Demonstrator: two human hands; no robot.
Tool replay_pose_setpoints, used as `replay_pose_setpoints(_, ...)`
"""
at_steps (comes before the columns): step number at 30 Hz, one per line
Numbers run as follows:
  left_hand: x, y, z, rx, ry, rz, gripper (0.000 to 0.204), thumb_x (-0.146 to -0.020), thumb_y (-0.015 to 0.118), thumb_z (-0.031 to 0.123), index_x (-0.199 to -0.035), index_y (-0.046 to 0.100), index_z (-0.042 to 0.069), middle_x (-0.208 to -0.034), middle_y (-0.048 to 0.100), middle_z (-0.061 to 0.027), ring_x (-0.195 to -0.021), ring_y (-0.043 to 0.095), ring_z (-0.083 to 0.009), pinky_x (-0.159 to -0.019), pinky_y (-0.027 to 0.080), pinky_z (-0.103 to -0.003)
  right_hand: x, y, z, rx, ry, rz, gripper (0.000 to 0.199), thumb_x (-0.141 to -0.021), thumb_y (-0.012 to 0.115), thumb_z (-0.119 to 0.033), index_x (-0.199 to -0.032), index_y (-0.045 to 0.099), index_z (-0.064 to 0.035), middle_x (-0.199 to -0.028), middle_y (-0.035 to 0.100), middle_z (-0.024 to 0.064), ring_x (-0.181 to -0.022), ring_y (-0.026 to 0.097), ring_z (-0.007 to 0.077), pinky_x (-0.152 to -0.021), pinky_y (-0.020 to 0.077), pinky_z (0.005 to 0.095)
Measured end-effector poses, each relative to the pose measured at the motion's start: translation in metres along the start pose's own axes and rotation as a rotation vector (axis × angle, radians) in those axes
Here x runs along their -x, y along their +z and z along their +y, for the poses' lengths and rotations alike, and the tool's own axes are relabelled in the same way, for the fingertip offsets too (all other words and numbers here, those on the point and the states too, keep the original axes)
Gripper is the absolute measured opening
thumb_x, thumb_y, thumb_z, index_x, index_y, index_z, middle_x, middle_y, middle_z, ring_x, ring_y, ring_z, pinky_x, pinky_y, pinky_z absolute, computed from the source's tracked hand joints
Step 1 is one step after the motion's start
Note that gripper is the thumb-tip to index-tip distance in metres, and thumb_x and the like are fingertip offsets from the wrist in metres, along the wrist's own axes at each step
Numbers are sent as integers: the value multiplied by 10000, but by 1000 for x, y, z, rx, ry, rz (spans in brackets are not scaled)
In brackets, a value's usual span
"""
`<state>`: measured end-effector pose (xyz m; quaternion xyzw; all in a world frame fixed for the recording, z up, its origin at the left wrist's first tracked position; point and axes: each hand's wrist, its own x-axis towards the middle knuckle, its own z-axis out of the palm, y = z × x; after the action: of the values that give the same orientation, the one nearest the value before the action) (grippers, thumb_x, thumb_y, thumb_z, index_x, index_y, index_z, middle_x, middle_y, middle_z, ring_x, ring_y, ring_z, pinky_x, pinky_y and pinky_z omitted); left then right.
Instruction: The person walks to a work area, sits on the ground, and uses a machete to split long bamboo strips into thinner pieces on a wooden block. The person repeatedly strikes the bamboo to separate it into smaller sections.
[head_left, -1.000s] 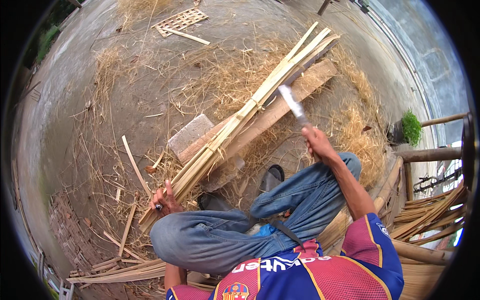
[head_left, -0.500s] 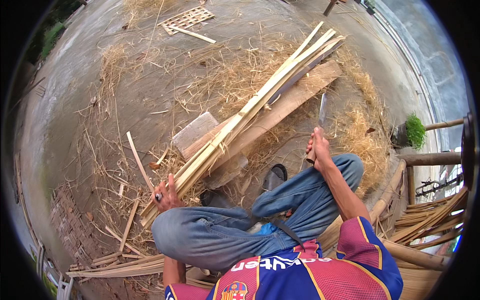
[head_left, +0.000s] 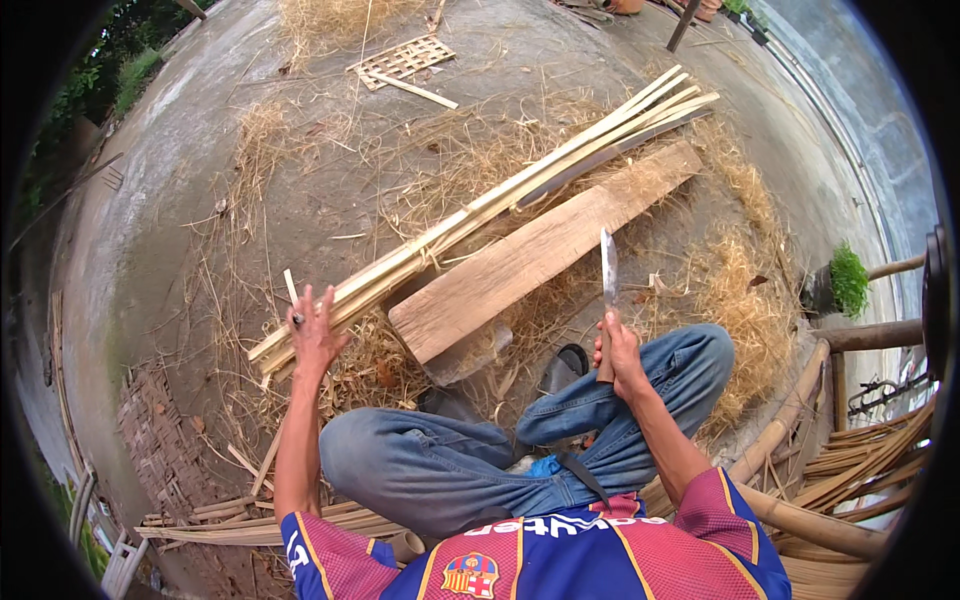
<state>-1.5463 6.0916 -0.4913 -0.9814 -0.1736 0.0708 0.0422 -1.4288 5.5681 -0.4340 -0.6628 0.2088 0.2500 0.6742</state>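
Note:
A long bundle of pale bamboo strips lies slanting from near left to far right. My left hand is at its near end, fingers spread and against the strips, not wrapped round them; a ring shows on one finger. My right hand grips the wooden handle of a knife, its blade pointing away from me above my right knee. Between the bundle and my legs lies a thick wooden plank, and the knife's tip is near its right edge.
Curly shavings are strewn over the concrete floor. A woven lattice panel lies far off with a strip on it. More strips are at my near left, others at the right beside a bamboo frame. A potted plant stands at right.
The bundle has shifted left and away from my knees, off the plank, which now shows more fully. My left hand has moved forward with its fingers spread. The knife has moved left.

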Motion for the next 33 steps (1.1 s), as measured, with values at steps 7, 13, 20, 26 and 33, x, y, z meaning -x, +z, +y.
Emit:
replay_pose_setpoints(7, 12, 48, 6, 468, -39, 141, 497, -1009, 513, 447, -1396, 540, 138, -1330, 565, -194, -1257, 511, -374, -1072, 354, -512, 1, -4, 30, 14, 55, 13, 413, -1014, 535, -493, -1102, 486, -92, -763, 535, 12, -557, 542, 96, -499, 489, 259)
replay_pose_setpoints(13, -19, 31, -16, 354, -180, 26, 508, -929, 636, 483, -1290, 646, 126, -1165, 658, -148, -1138, 593, -309, -1031, 391, -532, -8, 3, 38, -6, 27, -4, 373, -1013, 558, -453, -1065, 481, -92, -763, 545, 31, -551, 547, 113, -489, 492, 270)
replay_pose_setpoints(20, -41, -62, -23, 298, 8, 127, 396, -845, 747, 457, -979, 677, 91, -959, 691, -132, -887, 666, -314, -744, 491, -447, -7, 1, 44, -13, -43, 26, 326, -983, 648, -326, -1087, 483, -65, -790, 568, 32, -614, 600, 117, -542, 543, 296)
replay_pose_setpoints(26, -11, -170, 20, 494, -29, 381, 312, -863, 756, 390, -952, 671, 103, -719, 662, -60, -653, 640, -247, -645, 492, -418, -3, 2, 30, 36, -56, 1, 329, -982, 651, -343, -1102, 486, -85, -769, 564, 13, -549, 549, 95, -491, 486, 265)
replay_pose_setpoints(33, 32, -73, 51, 638, -46, 264, 274, -885, 739, 409, -946, 687, 147, -657, 646, -12, -564, 594, -168, -537, 457, -362, -4, 16, 30, 120, -155, -16, 378, -1003, 582, -441, -1010, 558, -64, -727, 568, 7, -550, 538, 84, -496, 461, 258)
